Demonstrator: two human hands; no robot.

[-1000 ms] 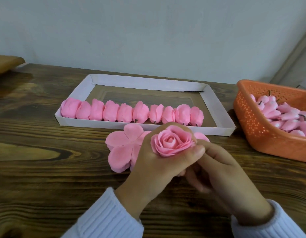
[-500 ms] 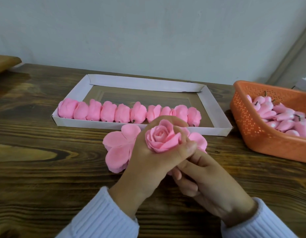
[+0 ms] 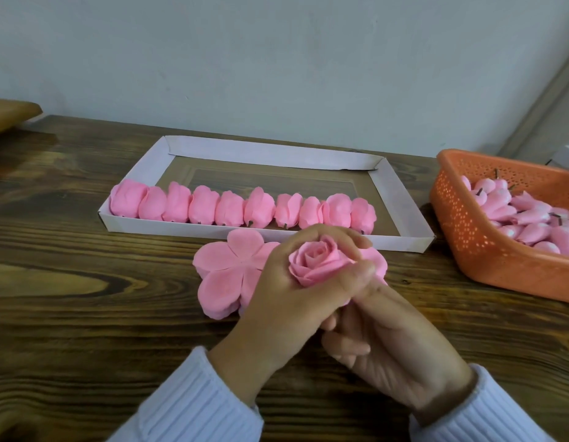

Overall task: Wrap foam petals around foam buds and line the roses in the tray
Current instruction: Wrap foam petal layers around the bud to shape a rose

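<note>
Low in the centre, the left hand (image 3: 286, 301) curls around a pink foam rose (image 3: 318, 263), cupping its outer petals. The rose's spiral face opens upward, axis roughly upright. The right hand (image 3: 394, 355) reaches beneath it, fingertips hidden, so its grip cannot be told. Just behind lie flat petal pieces (image 3: 228, 275). Farther back, the tray (image 3: 276, 154) holds a row of roses (image 3: 244, 207) on their sides.

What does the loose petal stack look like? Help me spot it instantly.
Find the white tray on the wooden table. Before its near wall, partly hidden by the left hand gripping a rose, lies the petal stack. Unlike the bunched roses in the tray, it lies flat and open.
</note>
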